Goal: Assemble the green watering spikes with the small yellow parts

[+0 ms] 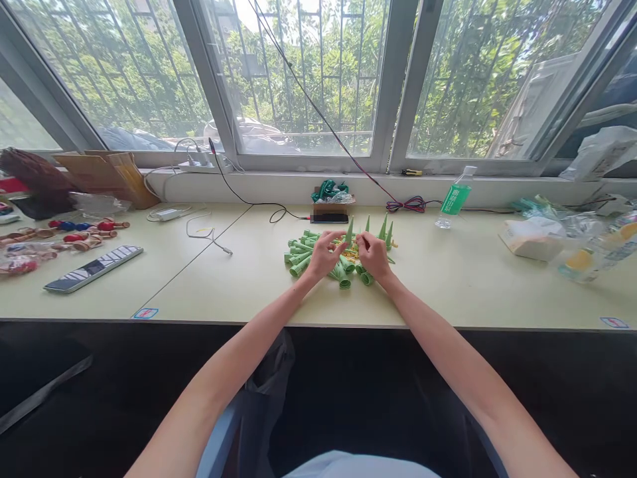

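Note:
A heap of green cone-shaped plastic parts lies on the pale table, some standing upright, others on their sides. Small yellow pieces sit in the middle of the heap. My left hand rests on the heap with fingers curled and pinched toward the yellow pieces. My right hand is beside it, fingers pinched together over the same spot. What either hand pinches is too small to name.
A phone lies behind the heap, with a green bag on a box. A clear bottle with a green label stands at right, plastic bags farther right. A flat striped bar and coloured toys lie left. Cables cross the table.

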A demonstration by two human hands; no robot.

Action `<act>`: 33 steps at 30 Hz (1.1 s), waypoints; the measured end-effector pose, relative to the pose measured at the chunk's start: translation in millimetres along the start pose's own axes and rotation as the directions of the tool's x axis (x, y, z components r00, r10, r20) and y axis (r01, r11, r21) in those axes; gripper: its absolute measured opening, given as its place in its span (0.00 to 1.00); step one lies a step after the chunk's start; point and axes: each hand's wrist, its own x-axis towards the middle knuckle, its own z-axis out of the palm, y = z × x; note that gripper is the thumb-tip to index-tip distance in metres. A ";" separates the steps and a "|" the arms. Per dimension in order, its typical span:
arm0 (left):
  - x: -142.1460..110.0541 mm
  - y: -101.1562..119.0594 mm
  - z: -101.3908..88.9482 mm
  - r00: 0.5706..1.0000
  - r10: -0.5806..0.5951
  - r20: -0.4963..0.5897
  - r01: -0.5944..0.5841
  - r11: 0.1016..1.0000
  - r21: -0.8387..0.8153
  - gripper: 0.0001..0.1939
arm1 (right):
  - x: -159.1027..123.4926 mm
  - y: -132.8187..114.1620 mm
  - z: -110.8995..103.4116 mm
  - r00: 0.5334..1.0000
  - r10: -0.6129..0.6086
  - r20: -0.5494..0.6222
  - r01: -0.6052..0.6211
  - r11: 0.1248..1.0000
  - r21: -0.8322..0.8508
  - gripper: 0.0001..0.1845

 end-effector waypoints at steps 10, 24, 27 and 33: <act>0.0 16.3 -2.4 0.933 -0.339 0.120 0.352 0.928 -0.118 0.35 | -0.5 -3.3 -2.8 0.993 -0.115 0.031 0.111 0.990 0.085 0.18; 0.4 13.9 -5.2 0.915 -0.342 0.213 0.382 0.906 -0.183 0.32 | -0.4 -4.3 -5.1 0.996 -0.073 0.051 0.066 0.990 0.121 0.18; 0.8 14.0 -5.5 0.900 -0.371 0.228 0.417 0.885 -0.205 0.33 | -0.6 -5.4 -4.9 0.993 -0.083 0.079 0.072 0.990 0.123 0.18; -2.1 17.3 -10.0 0.908 -0.313 0.278 0.365 0.917 -0.161 0.25 | -0.7 -2.6 -5.2 0.996 -0.055 0.071 0.046 0.990 0.130 0.17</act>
